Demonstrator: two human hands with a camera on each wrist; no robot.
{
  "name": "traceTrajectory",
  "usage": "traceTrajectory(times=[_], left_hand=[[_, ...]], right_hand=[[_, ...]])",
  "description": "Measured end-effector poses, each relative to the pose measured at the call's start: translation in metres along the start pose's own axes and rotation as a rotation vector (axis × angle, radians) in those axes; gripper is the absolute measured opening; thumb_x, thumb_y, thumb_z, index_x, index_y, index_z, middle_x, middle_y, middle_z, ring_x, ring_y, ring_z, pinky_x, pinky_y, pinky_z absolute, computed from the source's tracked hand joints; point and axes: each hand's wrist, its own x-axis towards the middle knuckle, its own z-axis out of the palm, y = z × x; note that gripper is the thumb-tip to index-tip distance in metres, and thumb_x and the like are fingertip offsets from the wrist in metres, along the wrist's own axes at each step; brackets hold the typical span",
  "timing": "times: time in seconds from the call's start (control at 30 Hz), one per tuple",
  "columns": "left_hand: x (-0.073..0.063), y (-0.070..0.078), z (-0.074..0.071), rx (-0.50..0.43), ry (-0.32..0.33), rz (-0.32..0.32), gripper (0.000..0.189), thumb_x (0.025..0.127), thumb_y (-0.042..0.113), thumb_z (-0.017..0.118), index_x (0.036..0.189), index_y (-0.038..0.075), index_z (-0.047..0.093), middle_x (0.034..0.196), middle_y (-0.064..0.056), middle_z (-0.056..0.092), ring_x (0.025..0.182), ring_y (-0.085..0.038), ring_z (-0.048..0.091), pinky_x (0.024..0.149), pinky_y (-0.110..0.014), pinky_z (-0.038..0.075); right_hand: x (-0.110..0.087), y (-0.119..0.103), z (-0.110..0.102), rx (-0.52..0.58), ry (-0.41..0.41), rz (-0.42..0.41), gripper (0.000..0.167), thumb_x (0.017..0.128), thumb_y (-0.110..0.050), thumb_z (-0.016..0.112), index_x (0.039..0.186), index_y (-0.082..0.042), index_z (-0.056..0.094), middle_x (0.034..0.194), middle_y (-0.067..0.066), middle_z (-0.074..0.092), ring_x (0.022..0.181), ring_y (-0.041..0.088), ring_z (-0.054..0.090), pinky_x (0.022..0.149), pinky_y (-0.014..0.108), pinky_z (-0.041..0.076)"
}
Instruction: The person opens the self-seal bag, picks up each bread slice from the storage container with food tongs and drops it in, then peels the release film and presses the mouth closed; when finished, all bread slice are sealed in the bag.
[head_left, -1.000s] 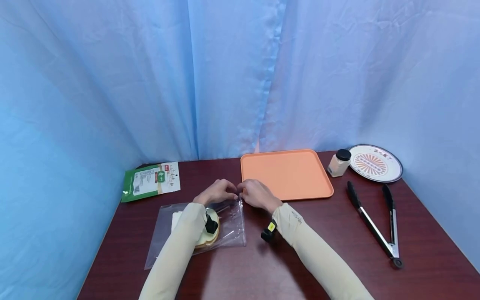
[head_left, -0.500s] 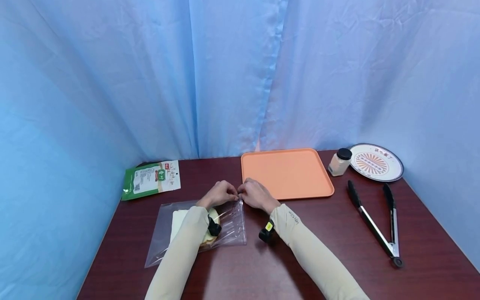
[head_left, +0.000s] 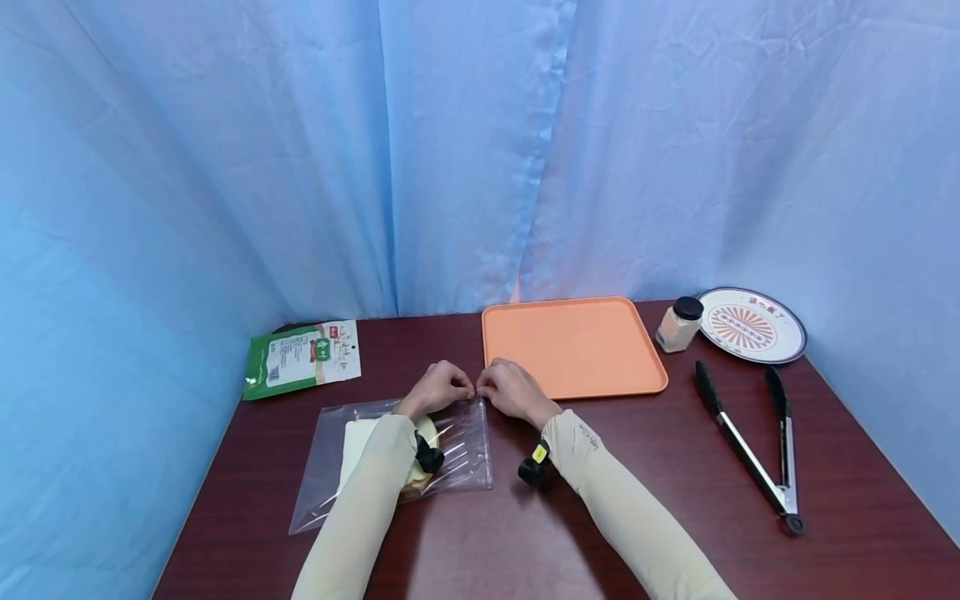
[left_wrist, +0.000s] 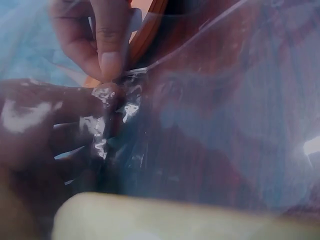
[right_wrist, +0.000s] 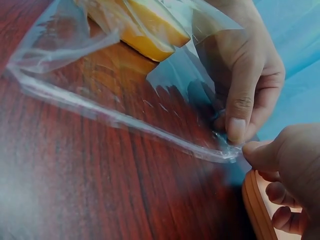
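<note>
- Bag of clear plastic (head_left: pixel 461 458), flat on my dark red-brown table (head_left: pixel 480 550), in front of me and left of centre; its thicker edge strip (right_wrist: pixel 125 120) runs along the right end.
- Bread (head_left: pixel 360 437), pale with a yellow-brown crust, shows through the plastic, partly hidden by my left sleeve (head_left: pixel 367 492).
- My left hand (head_left: pixel 437 387), fingers curled, pinches the far right corner of the bag between thumb and fingertips.
- My right hand (head_left: pixel 513 388) meets it there, thumb and fingertips pinching the same corner, other fingers bent inward.
- Black devices are strapped to my wrists; the right one (head_left: pixel 534 468) bears a yellow label.
- Orange tray (head_left: pixel 573 346), just beyond my right hand.
- Green and white packet (head_left: pixel 300 362), beyond the bag to the left.
- Jar with a black lid (head_left: pixel 678 325), right of the tray, just beside a patterned white plate (head_left: pixel 742 327).
- Tongs (head_left: pixel 750 458), legs spread, nearer me on the right.
- Blue curtains (head_left: pixel 465 150) surround the table's back and sides.
</note>
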Motion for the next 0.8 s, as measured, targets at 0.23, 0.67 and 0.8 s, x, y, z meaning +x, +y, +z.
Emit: traceTrajectory(times=[0.23,0.67,0.8], left_hand=[[-0.0010,-0.0011,0.0006,-0.012,-0.001,0.005,0.008,0.087,0.009,0.074,0.082,0.007,0.080,0.081,-0.005,0.077,0.066,-0.003,0.053,0.062,-0.017,0.041],[0.0002,-0.0051,0.0025,-0.011,0.025,-0.005,0.008,0.086,0.010,0.075,0.081,0.009,0.080,0.080,-0.002,0.077,0.070,-0.002,0.055,0.066,-0.017,0.043],[0.0002,-0.0054,0.0032,-0.022,0.020,-0.009,0.008,0.087,0.010,0.074,0.082,0.008,0.080,0.081,-0.003,0.078,0.070,-0.002,0.054,0.066,-0.017,0.042]], right_hand=[[-0.0028,0.0024,0.0020,0.047,0.008,0.029,0.007,0.092,-0.015,0.071,0.089,-0.015,0.077,0.090,0.001,0.067,0.085,0.017,0.064,0.080,0.035,0.054],[-0.0078,0.0057,0.0055,0.101,0.072,0.029,0.007,0.090,-0.013,0.073,0.084,-0.015,0.075,0.086,-0.001,0.066,0.082,0.015,0.063,0.080,0.035,0.053],[-0.0090,0.0068,0.0063,0.095,0.077,0.038,0.008,0.090,-0.014,0.073,0.082,-0.016,0.074,0.085,-0.002,0.065,0.082,0.014,0.062,0.080,0.034,0.053]])
